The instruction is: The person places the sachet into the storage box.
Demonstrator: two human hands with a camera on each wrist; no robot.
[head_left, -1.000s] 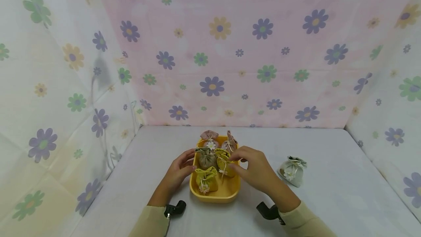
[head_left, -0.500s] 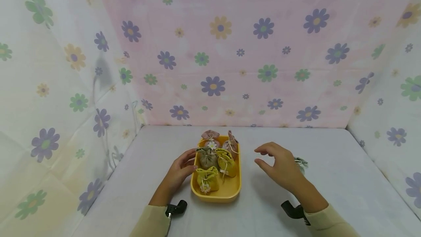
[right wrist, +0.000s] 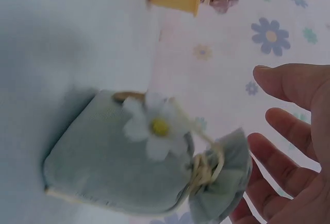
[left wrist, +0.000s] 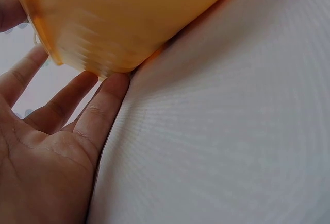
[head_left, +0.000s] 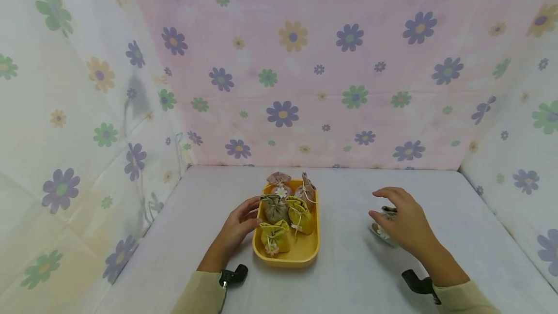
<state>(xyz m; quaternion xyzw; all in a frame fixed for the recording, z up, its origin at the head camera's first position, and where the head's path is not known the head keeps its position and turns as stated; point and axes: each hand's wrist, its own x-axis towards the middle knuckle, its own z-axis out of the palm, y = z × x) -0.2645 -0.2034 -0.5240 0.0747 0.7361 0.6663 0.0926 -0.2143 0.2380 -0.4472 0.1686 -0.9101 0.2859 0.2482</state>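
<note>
A yellow tray sits mid-table and holds several small drawstring sachets: two pink ones at the back, an olive one, and two yellow ones. My left hand rests against the tray's left side; in the left wrist view its straight fingers touch the tray's wall. A pale green sachet with a white daisy lies on the table to the tray's right. My right hand hovers just over it, and its fingers are spread, not gripping the sachet.
The table is covered in white cloth. Flowered fabric walls close it in at the back, left and right. Black wrist mounts show at both sleeves near the front edge.
My right hand has left the sachets in the tray and moved right across the table until it hangs over the pale green sachet. The left hand and the tray have stayed put.
</note>
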